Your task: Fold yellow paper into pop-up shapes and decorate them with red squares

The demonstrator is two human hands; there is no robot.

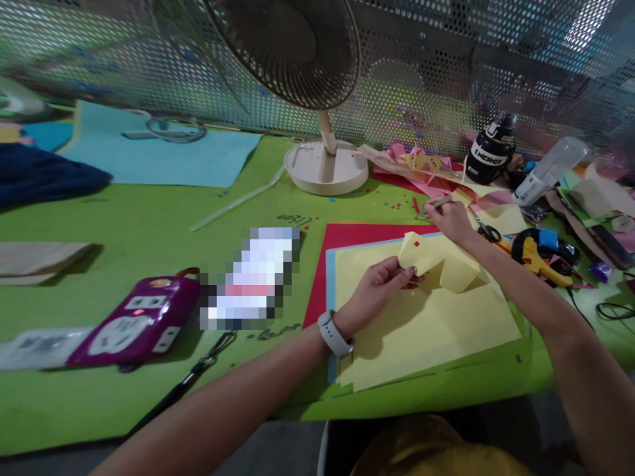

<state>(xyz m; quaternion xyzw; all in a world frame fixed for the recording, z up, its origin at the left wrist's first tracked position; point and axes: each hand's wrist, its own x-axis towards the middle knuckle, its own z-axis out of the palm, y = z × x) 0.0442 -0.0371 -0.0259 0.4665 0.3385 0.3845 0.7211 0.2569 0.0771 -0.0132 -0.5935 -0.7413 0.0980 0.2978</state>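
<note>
My left hand, with a white watch band on its wrist, pinches a folded pale yellow paper piece that bears a small red diamond. The piece is held just above a stack of yellow sheets, with a blue sheet and a red sheet showing at its edges. Beyond the stack, my right hand is closed on a slim metallic tool; whether it is tweezers or a knife cannot be made out. Its tip is near a small red paper strip and scattered red bits.
A fan stands at the back before a perforated metal screen. Scissors, a yellow-black tool, a black bottle, a clear bottle and paper scraps crowd the right. A blurred-out phone and purple power strip lie left.
</note>
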